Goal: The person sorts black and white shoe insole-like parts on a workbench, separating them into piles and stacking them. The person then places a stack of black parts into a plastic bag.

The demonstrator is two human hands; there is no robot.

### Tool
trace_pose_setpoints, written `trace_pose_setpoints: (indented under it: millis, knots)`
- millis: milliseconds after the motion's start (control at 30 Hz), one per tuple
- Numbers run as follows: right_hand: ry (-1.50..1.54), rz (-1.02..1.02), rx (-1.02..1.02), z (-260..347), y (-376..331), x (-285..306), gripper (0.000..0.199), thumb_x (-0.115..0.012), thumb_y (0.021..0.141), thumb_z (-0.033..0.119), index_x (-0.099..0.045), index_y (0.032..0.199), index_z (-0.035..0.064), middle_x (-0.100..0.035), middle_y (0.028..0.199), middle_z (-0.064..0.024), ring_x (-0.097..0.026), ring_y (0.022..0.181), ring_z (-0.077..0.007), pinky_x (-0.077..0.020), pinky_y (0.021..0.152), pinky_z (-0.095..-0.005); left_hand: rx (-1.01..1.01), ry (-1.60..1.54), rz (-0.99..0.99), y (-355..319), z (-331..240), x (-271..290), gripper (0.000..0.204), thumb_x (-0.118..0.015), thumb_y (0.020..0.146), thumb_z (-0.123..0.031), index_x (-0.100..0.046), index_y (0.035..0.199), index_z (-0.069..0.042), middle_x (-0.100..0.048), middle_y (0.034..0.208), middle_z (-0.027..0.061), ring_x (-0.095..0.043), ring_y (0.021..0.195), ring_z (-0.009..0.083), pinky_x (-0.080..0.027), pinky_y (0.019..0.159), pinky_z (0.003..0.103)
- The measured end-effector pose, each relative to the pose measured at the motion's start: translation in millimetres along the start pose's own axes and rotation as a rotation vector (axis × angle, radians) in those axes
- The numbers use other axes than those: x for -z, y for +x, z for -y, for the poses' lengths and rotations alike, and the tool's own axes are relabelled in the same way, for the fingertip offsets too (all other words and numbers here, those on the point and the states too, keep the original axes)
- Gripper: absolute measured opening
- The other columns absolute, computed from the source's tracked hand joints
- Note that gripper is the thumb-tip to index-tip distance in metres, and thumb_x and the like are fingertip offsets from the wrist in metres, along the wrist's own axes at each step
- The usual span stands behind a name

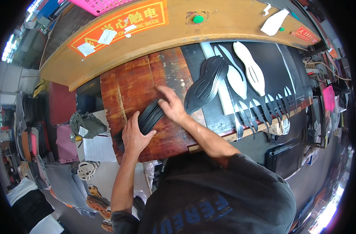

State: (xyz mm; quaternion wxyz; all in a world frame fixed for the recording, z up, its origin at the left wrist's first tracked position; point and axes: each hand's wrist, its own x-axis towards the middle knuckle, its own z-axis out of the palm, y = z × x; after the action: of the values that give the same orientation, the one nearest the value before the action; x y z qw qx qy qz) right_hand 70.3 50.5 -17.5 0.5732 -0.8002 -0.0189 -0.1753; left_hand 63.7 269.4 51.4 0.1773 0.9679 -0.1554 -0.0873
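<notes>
A stack of black shoe-sole pieces (150,115) lies tilted on the reddish-brown wooden board (123,85). My left hand (134,136) grips the near end of the stack from below. My right hand (172,104) presses on its far end from above, fingers spread over the top. To the right, a fan of black grooved soles (206,84) rests at the board's edge.
Two white sole shapes (248,70) and a row of thin black and white cut strips (263,107) lie on a black mat (279,74) at right. A yellow machine frame with a green button (198,18) runs along the back. Grey shoe parts (86,123) and papers sit left.
</notes>
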Motion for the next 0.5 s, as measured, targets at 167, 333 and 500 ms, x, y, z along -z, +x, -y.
trace_pose_setpoints:
  millis: [167, 333, 500]
  knots:
    - [-0.021, 0.253, 0.12, 1, 5, 5, 0.051, -0.066, 0.1, 0.011, -0.058, 0.149, 0.0027, -0.059, 0.15, -0.024, -0.055, 0.142, -0.0403, -0.0438, 0.12, -0.0443, 0.034, -0.073, 0.008, 1, 8, 4, 0.109, -0.095, 0.073, -0.039, -0.037, 0.16, -0.009, -0.061, 0.143, 0.0251, -0.059, 0.131, 0.0437, -0.048, 0.111, 0.053]
    - [0.013, 0.19, 0.049, -20, 15, 1, 0.05, -0.069, 0.104, 0.025, -0.06, 0.149, 0.0051, -0.055, 0.153, -0.0259, -0.055, 0.14, -0.045, -0.0456, 0.118, -0.047, -0.107, -0.026, -0.083, 11, 14, -11, 0.101, -0.093, 0.076, -0.038, -0.042, 0.157, -0.006, -0.067, 0.134, 0.0265, -0.065, 0.124, 0.0452, -0.052, 0.105, 0.055]
    - [0.621, 0.085, -0.481, -20, 25, 12, 0.084, -0.065, 0.109, 0.044, -0.026, 0.169, -0.0004, -0.042, 0.167, -0.0246, -0.043, 0.155, -0.032, -0.0393, 0.123, -0.0432, 0.08, -0.239, 0.029, 24, 23, 11, 0.086, -0.091, 0.08, -0.03, -0.051, 0.151, -0.002, -0.072, 0.125, 0.0247, -0.07, 0.118, 0.0399, -0.054, 0.104, 0.049]
